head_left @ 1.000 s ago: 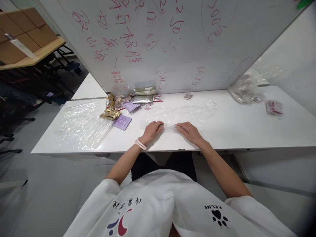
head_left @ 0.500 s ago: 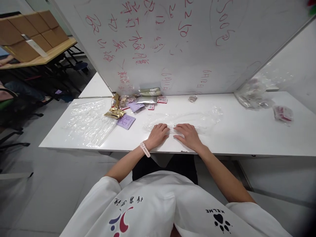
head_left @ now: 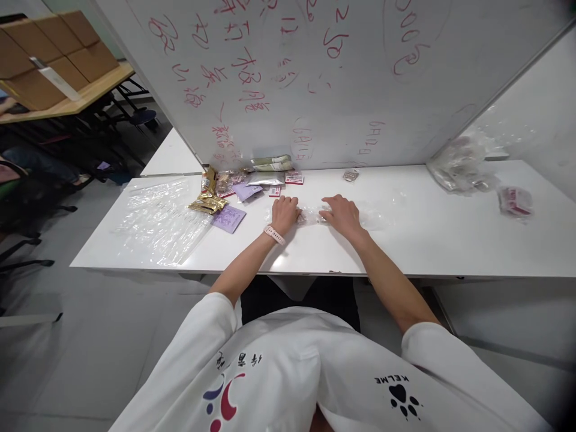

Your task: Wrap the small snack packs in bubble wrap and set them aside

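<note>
A crumpled clear plastic bag [head_left: 310, 216] lies stretched across the white table in front of me, gathered into a narrow strip between my hands. My left hand [head_left: 286, 213], with a pale pink band at the wrist, curls over its left part, thumb against the plastic. Over the right part is my right hand [head_left: 342, 215], its fingers bent and its thumb at the strip. The loose end of the bag spreads out beyond my right hand. Part of the plastic is hidden under both hands.
Clear plastic bags [head_left: 155, 225] lie at the left. Gold packets [head_left: 207, 204], a purple packet [head_left: 229, 219] and a green packet [head_left: 271, 163] lie near the whiteboard [head_left: 342, 108]. A small packet [head_left: 350, 175] stands farther right, with a plastic-wrapped bundle [head_left: 515, 202] near the right end.
Both hands have moved away from me across the table, toward the whiteboard. The plastic between them has shifted with them and is gathered narrower.
</note>
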`<state>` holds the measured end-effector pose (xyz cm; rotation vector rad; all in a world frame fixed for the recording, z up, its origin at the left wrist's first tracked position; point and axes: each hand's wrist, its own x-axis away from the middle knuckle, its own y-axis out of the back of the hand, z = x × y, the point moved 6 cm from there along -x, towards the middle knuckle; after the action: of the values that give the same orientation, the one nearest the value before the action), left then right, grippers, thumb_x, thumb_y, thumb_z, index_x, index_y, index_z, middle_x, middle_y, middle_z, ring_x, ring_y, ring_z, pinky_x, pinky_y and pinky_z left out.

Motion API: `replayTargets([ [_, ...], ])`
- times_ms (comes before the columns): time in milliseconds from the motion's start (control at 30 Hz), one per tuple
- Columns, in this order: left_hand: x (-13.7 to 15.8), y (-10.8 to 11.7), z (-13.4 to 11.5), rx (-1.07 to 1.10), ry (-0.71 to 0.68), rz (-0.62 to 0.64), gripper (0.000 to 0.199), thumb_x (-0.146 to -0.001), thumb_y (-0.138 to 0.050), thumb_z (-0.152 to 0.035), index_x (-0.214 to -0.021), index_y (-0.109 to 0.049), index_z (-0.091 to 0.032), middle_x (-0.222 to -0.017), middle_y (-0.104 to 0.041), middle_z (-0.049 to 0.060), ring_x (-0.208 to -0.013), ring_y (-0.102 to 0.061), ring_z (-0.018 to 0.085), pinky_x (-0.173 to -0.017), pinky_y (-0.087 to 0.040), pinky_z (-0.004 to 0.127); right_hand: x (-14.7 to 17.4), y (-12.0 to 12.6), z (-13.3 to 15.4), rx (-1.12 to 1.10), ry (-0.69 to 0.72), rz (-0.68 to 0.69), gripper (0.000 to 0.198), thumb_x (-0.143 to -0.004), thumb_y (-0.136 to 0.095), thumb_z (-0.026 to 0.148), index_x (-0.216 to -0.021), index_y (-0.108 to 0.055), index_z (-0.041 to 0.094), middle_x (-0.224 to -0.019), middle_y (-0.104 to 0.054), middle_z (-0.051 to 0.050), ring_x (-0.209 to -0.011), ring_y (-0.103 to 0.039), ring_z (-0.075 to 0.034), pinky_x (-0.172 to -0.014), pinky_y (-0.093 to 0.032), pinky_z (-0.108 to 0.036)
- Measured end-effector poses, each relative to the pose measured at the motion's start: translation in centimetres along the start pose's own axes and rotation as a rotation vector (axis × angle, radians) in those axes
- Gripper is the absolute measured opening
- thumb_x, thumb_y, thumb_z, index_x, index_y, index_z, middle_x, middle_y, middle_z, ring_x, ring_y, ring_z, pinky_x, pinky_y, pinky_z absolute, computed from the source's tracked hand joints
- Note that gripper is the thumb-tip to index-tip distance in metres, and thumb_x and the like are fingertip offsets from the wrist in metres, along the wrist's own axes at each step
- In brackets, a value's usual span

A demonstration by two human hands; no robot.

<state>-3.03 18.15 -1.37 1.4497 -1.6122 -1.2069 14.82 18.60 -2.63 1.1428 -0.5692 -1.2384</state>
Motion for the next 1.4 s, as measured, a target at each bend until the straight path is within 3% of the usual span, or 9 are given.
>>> replayTargets([
  [133, 5.4, 0.3, -0.4, 0.360, 0.031, -0.200, 0.014, -0.096, -0.051, -0.027, -0.100, -0.063, -0.020, -0.107, -0.068, 0.011, -0.108, -0.061, 0.026, -0.095, -0.048, 0.045, 2.0, -1.5, 3.2, 0.048, 0.293, 0.003, 0.039, -0.099, -0.042, 0.031, -0.134, -0.061, 0.026, -0.145, -0.055, -0.007, -0.135, -0.044, -0.030, -0.111, -0.029, -0.051],
  [233, 9.6, -1.6, 1.8, 0.910, 0.320, -0.147, 0.030, -0.093, -0.058, -0.033, -0.121, -0.056, -0.022, -0.126, -0.064, 0.011, -0.112, -0.064, 0.022, -0.094, -0.054, 0.040, 3.9, -3.5, 4.1, 0.007, 0.337, 0.095, 0.047, -0.102, -0.038, 0.039, -0.147, -0.046, 0.031, -0.153, -0.047, -0.003, -0.140, -0.040, -0.025, -0.116, -0.026, -0.050],
  [400, 9.2, -3.0, 3.5, 1.302, 0.544, -0.108, 0.038, -0.098, -0.048, -0.040, -0.131, -0.048, -0.022, -0.141, -0.058, 0.014, -0.130, -0.058, 0.022, -0.107, -0.050, 0.040, 4.5, -4.2, 4.1, -0.033, 0.310, 0.097, 0.049, -0.103, -0.035, 0.040, -0.150, -0.043, 0.030, -0.153, -0.047, -0.003, -0.139, -0.042, -0.024, -0.118, -0.024, -0.048],
  [600, 4.8, -2.9, -0.3, 0.690, 0.162, -0.091, 0.048, -0.099, -0.047, -0.046, -0.141, -0.048, -0.023, -0.163, -0.030, 0.011, -0.151, -0.028, 0.028, -0.119, -0.034, 0.048, 4.1, -3.8, 3.9, -0.090, 0.275, 0.101, 0.050, -0.100, -0.041, 0.035, -0.149, -0.044, 0.024, -0.148, -0.052, -0.006, -0.137, -0.045, -0.024, -0.119, -0.025, -0.049],
  [767, 3.6, -3.2, -2.5, 0.125, -0.211, -0.097, 0.033, -0.097, -0.053, -0.037, -0.126, -0.061, -0.021, -0.146, -0.054, 0.010, -0.148, -0.033, 0.032, -0.124, -0.019, 0.058, 3.8, -4.1, 3.6, -0.137, 0.276, 0.098, 0.048, -0.093, -0.047, 0.025, -0.140, -0.053, 0.017, -0.142, -0.057, -0.011, -0.136, -0.048, -0.025, -0.120, -0.024, -0.050],
  [933, 3.0, -3.2, -1.8, 0.124, -0.403, -0.063, 0.025, -0.098, -0.049, -0.024, -0.120, -0.061, -0.020, -0.120, -0.068, 0.008, -0.132, -0.050, 0.027, -0.116, -0.037, 0.050, 5.0, -2.9, 2.8, -0.377, 0.227, -0.033, 0.032, -0.097, -0.045, 0.031, -0.120, -0.067, 0.024, -0.128, -0.067, -0.005, -0.127, -0.056, -0.023, -0.116, -0.034, -0.047],
  [1067, 3.2, -3.5, -1.1, 0.175, -0.378, -0.085, 0.040, -0.094, -0.049, -0.013, -0.134, -0.051, -0.018, -0.118, -0.065, 0.010, -0.119, -0.052, 0.025, -0.097, -0.051, 0.042, 8.8, -0.4, -1.5, -0.344, -0.267, -0.370, 0.034, -0.097, -0.045, 0.042, -0.096, -0.073, 0.022, -0.099, -0.072, -0.008, -0.098, -0.062, -0.024, -0.095, -0.045, -0.044],
  [1167, 3.6, -3.8, -1.8, 0.129, -0.404, -0.089, 0.043, -0.093, -0.044, -0.007, -0.134, -0.053, -0.019, -0.111, -0.067, 0.009, -0.110, -0.053, 0.025, -0.092, -0.050, 0.041, 10.8, 0.7, -4.7, -0.163, -0.554, -0.424, 0.045, -0.096, -0.041, 0.051, -0.084, -0.072, 0.021, -0.096, -0.068, -0.011, -0.097, -0.056, -0.028, -0.094, -0.039, -0.050],
  [1400, 4.3, -3.7, -4.0, -0.096, -0.470, -0.074, 0.040, -0.092, -0.044, -0.004, -0.122, -0.064, -0.022, -0.118, -0.064, 0.009, -0.109, -0.052, 0.026, -0.097, -0.043, 0.044, 5.4, 0.2, -6.6, -0.436, -0.577, -0.489, 0.043, -0.089, -0.052, 0.056, -0.107, -0.065, 0.019, -0.113, -0.063, -0.012, -0.092, -0.058, -0.022, -0.085, -0.048, -0.039],
])
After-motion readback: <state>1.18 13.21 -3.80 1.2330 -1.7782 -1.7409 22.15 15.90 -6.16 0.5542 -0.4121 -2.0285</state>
